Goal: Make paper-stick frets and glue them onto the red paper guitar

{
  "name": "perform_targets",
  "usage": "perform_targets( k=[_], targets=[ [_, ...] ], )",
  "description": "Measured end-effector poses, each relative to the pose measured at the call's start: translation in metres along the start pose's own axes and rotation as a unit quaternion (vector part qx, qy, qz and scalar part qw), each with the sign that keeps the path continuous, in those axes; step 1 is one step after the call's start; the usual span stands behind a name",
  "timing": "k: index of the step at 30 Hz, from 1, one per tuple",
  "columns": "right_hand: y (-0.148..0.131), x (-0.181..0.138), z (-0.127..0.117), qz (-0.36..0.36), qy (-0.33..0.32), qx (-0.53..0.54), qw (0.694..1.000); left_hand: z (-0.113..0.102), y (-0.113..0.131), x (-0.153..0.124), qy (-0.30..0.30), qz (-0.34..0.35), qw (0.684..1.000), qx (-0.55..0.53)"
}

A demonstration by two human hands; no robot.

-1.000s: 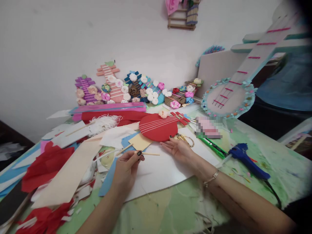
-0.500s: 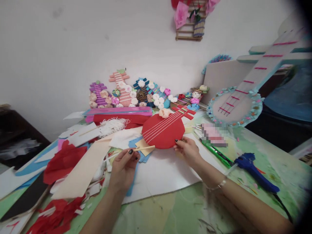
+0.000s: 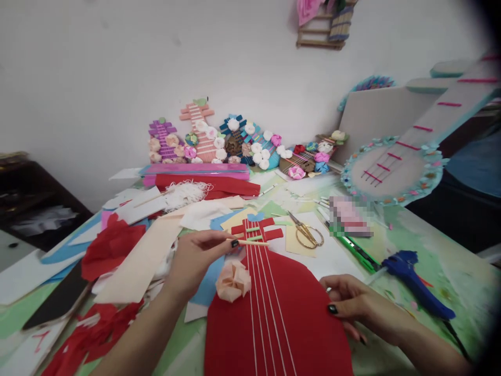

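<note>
Close in front of me is a red lute-shaped craft [image 3: 309, 308] with white strings running down its body. Its narrow neck points away from me, with red pegs and pale green strips across it. A peach paper flower [image 3: 234, 282] sits at the left of the body. Between thumb and fingers, my left hand [image 3: 199, 258] pinches a thin cream paper stick [image 3: 253, 243], which lies across the strings at the neck. My right hand [image 3: 358, 308] grips the right edge of the red body, thumb on top and some fingers behind it.
Gold-handled scissors [image 3: 307, 232] lie beyond the neck. To the right are a green cutter [image 3: 358, 253] and a blue glue gun [image 3: 418, 282]. Red and cream paper scraps [image 3: 131, 256] cover the left. Decorated small lutes [image 3: 199, 136] lean on the wall; a large one [image 3: 395, 167] stands right.
The red lute has come nearer and turned so its neck points away. My left hand has brought the stick over the neck. My right hand has moved nearer, still on the lute's edge.
</note>
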State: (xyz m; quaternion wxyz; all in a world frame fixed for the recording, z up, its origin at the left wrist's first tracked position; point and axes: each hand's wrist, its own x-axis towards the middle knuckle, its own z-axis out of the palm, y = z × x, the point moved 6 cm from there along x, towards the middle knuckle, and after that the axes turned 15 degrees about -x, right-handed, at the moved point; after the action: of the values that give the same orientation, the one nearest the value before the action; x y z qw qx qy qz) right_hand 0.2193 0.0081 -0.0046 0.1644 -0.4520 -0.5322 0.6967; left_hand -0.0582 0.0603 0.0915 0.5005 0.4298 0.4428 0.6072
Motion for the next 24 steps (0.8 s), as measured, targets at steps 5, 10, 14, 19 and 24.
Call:
perform_targets(
  k=[5, 10, 14, 19, 24],
  targets=[
    [-0.001, 0.011, -0.013, 0.048, -0.047, -0.133, 0.989, 0.003, -0.036, 0.025, -0.012, -0.077, 0.995, 0.055],
    [-0.042, 0.023, -0.040, 0.026, 0.099, -0.351, 0.931, 0.006, -0.054, 0.030, -0.036, -0.104, 0.990, 0.086],
    [-0.098, 0.045, -0.025, -0.152, 0.203, -0.449, 0.857, 0.006, -0.061, 0.025, -0.032, -0.109, 0.983, 0.145],
    [-0.108, 0.086, 0.006, -0.212, 0.174, -0.518, 0.810, 0.005, -0.063, 0.021, -0.059, -0.080, 0.971, 0.217],
    [-0.094, 0.106, 0.011, -0.208, 0.144, -0.490, 0.834, 0.005, -0.062, 0.022, -0.127, -0.071, 0.947, 0.285]
  ],
)
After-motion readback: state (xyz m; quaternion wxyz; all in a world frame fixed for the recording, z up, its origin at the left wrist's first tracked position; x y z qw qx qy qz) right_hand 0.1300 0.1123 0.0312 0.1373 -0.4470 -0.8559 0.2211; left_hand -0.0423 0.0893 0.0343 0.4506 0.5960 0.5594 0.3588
